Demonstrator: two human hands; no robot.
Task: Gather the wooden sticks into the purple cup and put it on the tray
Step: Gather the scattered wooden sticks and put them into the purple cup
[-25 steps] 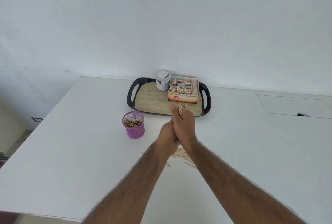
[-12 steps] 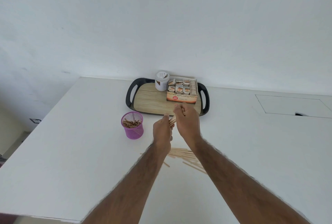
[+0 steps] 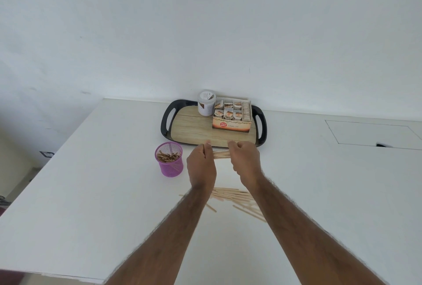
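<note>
Left hand: the left hand [image 3: 202,166] has its fingers curled round the left end of a bundle of sticks [image 3: 221,154].
Right hand: the right hand [image 3: 245,161] pinches the bundle's other end, so it lies level between the two hands.
Purple cup: the purple cup [image 3: 170,162] stands upright on the table [image 3: 91,170], just beside the left hand at its 9 o'clock, with sticks already in it.
Step in hand: likely squaring the bundle for the cup; even the ends, tip it upright, then lower it clear of the mesh rim.
Left to gather: loose sticks [image 3: 233,195] lie scattered at 6 o'clock of the hands, partly hidden by the forearms.
Tray: the tray [image 3: 166,122] sits at 12 o'clock, its near-left wood floor bare.
On the tray: a white jar [image 3: 206,102] and a box of packets [image 3: 233,115] fill the far right.
In the way: nothing lies between bundle and cup; the sticks already inside may snag newcomers.
</note>
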